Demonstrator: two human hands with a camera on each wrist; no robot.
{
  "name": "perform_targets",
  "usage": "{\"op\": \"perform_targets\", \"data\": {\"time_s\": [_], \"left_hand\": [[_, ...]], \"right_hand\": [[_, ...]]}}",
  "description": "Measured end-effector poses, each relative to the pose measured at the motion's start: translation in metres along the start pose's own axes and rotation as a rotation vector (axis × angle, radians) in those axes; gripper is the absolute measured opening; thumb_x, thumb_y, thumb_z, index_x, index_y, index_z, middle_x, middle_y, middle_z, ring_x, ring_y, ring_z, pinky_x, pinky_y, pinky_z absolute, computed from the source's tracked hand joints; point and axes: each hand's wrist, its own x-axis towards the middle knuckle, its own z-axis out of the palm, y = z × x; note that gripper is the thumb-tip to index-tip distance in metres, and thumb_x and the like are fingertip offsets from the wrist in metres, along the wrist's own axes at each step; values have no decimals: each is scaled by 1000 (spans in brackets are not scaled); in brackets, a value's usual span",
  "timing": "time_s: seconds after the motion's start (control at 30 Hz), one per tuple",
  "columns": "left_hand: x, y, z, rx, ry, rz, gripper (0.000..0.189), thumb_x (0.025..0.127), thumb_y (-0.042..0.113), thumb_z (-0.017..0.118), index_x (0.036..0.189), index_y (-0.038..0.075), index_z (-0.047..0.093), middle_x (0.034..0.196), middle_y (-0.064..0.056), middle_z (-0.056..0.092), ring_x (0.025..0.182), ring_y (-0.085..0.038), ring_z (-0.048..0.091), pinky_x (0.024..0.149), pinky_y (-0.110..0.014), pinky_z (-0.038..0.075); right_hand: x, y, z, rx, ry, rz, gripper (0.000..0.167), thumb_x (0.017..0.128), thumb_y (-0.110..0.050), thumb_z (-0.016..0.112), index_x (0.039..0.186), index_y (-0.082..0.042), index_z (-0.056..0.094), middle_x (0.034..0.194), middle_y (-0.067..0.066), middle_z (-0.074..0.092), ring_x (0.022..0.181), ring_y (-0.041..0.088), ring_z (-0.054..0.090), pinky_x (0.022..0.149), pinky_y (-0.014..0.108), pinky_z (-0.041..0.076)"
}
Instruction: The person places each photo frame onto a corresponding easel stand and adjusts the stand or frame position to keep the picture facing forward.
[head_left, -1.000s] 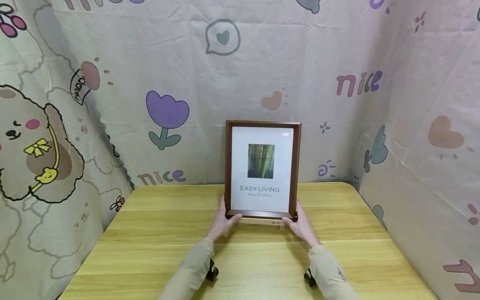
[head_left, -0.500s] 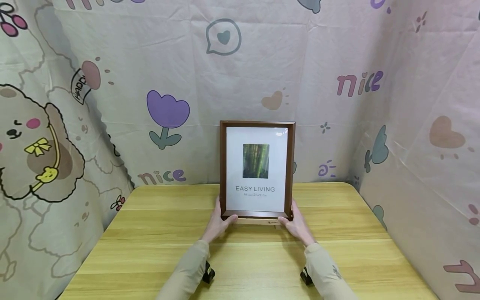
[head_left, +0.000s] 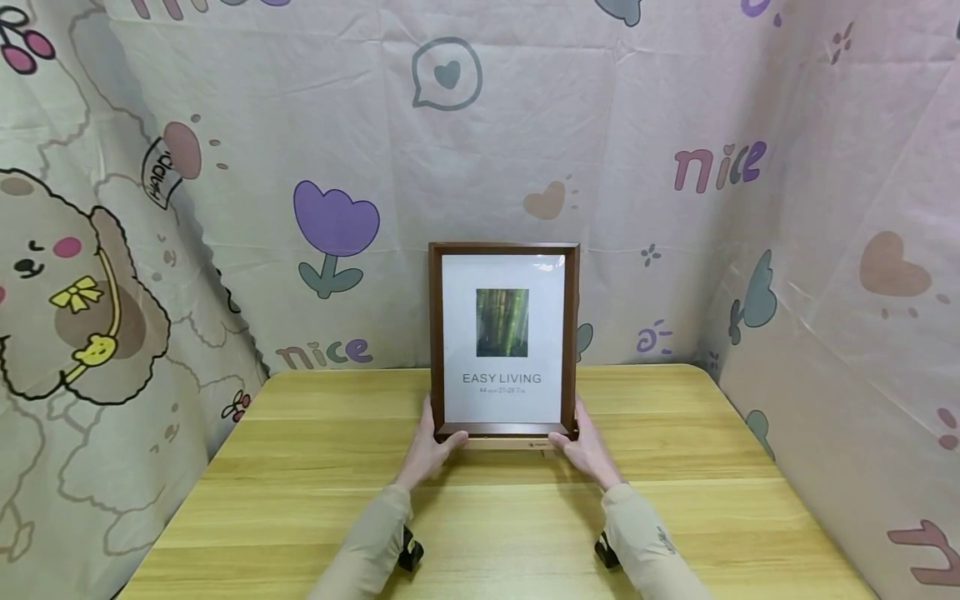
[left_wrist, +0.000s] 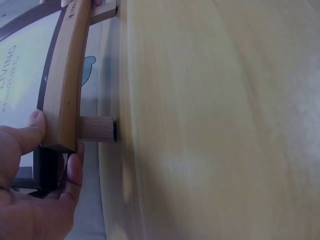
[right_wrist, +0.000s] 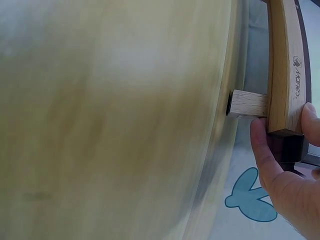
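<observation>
A brown picture frame (head_left: 503,333) stands upright, with a white sheet reading "EASY LIVING" and a bamboo picture behind its glossy front. Its bottom edge rests on the pale wooden ledge (head_left: 504,444) of a stand, most of which is hidden behind the frame. My left hand (head_left: 426,450) grips the lower left corner, and my right hand (head_left: 588,452) grips the lower right one. Both thumbs lie in front, over the ledge's ends. In the left wrist view, fingers reach behind the corner beside a short wooden foot (left_wrist: 97,128); a matching foot (right_wrist: 248,103) shows in the right wrist view.
A yellow wood-grain table (head_left: 504,517) spreads under the frame and arms. Behind it and along both sides hangs a printed cloth (head_left: 450,167) with cartoon figures and lettering. Black wrist cameras (head_left: 410,550) sit under the sleeves.
Both hands have moved left together, carrying the picture frame and its stand from right of centre toward the middle of the table. The frame stays upright and the grip looks the same.
</observation>
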Motion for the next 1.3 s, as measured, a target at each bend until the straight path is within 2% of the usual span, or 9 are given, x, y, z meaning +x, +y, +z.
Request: {"op": "perform_targets", "data": {"time_s": [0.43, 0.77, 1.3], "left_hand": [[-4, -4, -9, 16, 10, -8, 106, 93, 30, 73, 159, -3, -3, 166, -31, 5, 150, -54, 15, 122, -68, 17], [-5, -6, -12, 16, 9, -21, 107, 94, 32, 72, 160, -3, -5, 166, -31, 4, 150, -54, 15, 122, -68, 16], [-4, -8, -15, 28, 18, -29, 107, 94, 34, 71, 160, -3, -5, 166, -31, 5, 150, -54, 17, 122, -68, 19]], "right_hand": [[3, -5, 8, 13, -35, 18, 95, 91, -8, 69, 163, -12, 7, 154, 35, 36, 140, 53, 41, 119, 67, 27], [5, -8, 11, 20, -35, 20, 94, 92, -9, 68, 163, -15, 8, 152, 34, 40, 139, 53, 42, 118, 68, 26], [10, -7, 14, 23, -52, 13, 94, 92, -7, 68, 163, -12, 7, 158, 32, 33, 143, 52, 36, 121, 65, 22]]}}
